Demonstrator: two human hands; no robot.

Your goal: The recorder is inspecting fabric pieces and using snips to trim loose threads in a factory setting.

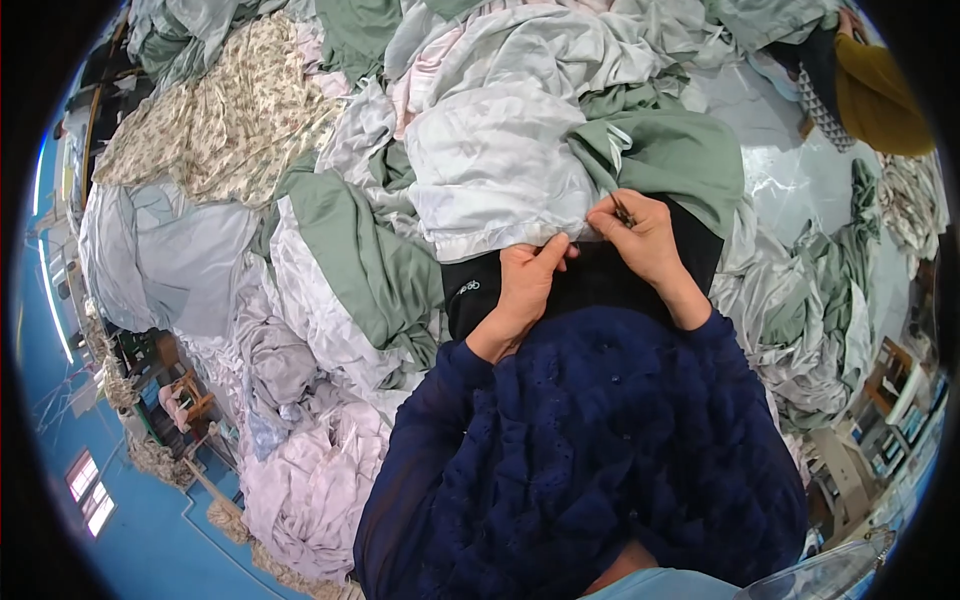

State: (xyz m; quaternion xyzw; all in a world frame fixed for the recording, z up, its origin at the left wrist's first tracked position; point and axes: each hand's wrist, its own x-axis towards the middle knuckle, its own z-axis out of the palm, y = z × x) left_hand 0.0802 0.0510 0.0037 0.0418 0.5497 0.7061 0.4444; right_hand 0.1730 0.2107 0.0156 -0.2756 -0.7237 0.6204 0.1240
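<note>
A white cloth [500, 165] with faint pale print lies over my lap, its near edge toward me. At that edge my left hand [527, 285] is closed, pinching the cloth between thumb and fingers. My right hand [642, 238] is closed round a small dark metal tool [622, 212], which looks like thread snips and is mostly hidden by the fingers. Its fingertips are at the right corner of the white cloth. Just beyond, a green cloth [675, 160] with a thin white strip spreads over my black-clad lap [580, 285].
Heaps of fabric surround me: a beige floral cloth [220, 110], a green and white piece [365, 265], and a pale pink pile [310, 480]. A person in a mustard garment [875, 95] is at the upper right, beside grey floor [775, 190]. Wooden furniture [885, 375] stands right.
</note>
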